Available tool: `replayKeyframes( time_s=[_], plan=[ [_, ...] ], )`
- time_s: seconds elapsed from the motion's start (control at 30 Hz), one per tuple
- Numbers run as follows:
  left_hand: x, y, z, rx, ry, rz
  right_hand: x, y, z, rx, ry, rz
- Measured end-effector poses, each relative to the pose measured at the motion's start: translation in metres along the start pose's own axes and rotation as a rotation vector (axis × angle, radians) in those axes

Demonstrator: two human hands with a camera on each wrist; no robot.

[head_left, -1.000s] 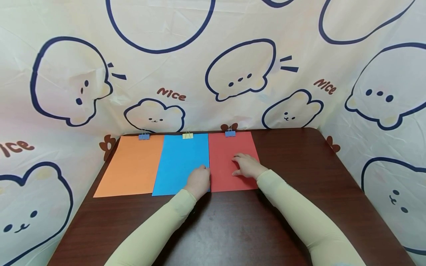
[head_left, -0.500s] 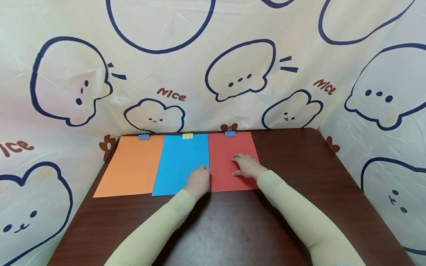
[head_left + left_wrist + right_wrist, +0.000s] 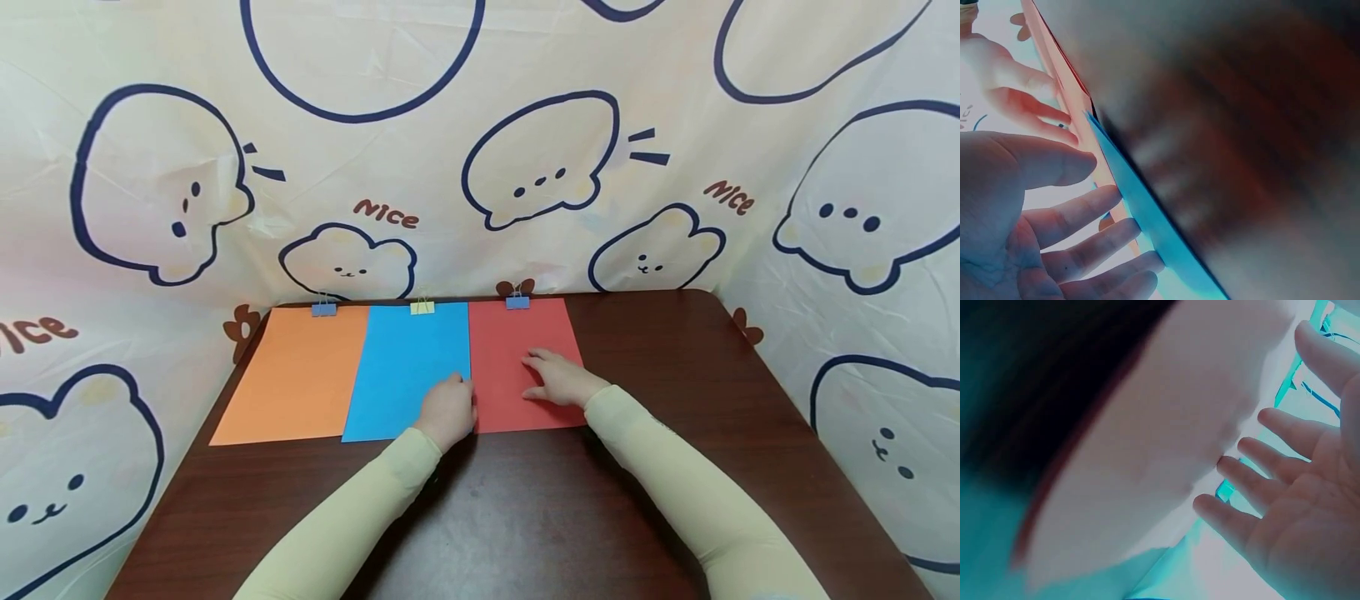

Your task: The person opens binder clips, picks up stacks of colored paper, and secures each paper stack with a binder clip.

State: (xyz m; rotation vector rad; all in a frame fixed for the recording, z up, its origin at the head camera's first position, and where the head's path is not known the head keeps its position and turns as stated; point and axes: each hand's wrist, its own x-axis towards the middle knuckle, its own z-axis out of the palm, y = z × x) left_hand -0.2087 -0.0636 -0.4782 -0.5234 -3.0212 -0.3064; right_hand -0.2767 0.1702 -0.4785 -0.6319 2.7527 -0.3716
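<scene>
Three paper sheets lie side by side on the table: orange point(image 3: 300, 367), blue point(image 3: 405, 358) and red point(image 3: 498, 342). My left hand point(image 3: 447, 411) is at the seam between blue and red, near their front edges. In the left wrist view its fingers point(image 3: 1082, 212) are spread and loosely bent, with the tips at the blue sheet; nothing is gripped. Over the right half of the red sheet is my right hand point(image 3: 562, 379), thumb and fingers apart. The right wrist view shows those fingers point(image 3: 1254, 481) extended, fingertips at the pale-looking sheet and nothing held.
Binder clips sit at the sheets' back edges: a blue clip point(image 3: 324, 309) on orange, a yellow clip point(image 3: 422, 307) on blue and another blue clip point(image 3: 517, 302) on red. The dark brown table point(image 3: 660, 350) backs onto a printed cloth point(image 3: 525, 250), which also hangs at both sides.
My right wrist has shifted very slightly to the right. The sheets and my left hand stay as they were.
</scene>
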Motion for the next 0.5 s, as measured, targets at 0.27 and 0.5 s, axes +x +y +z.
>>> replayKeyframes(
  time_s=[0.27,0.5],
  plan=[
    [0.003,-0.003,0.000,-0.053,-0.038,-0.022,-0.014,0.005,-0.004,0.034,0.045,-0.023],
    [0.001,-0.007,-0.004,-0.149,-0.071,-0.045,-0.031,-0.003,-0.003,-0.025,0.085,-0.062]
  ],
)
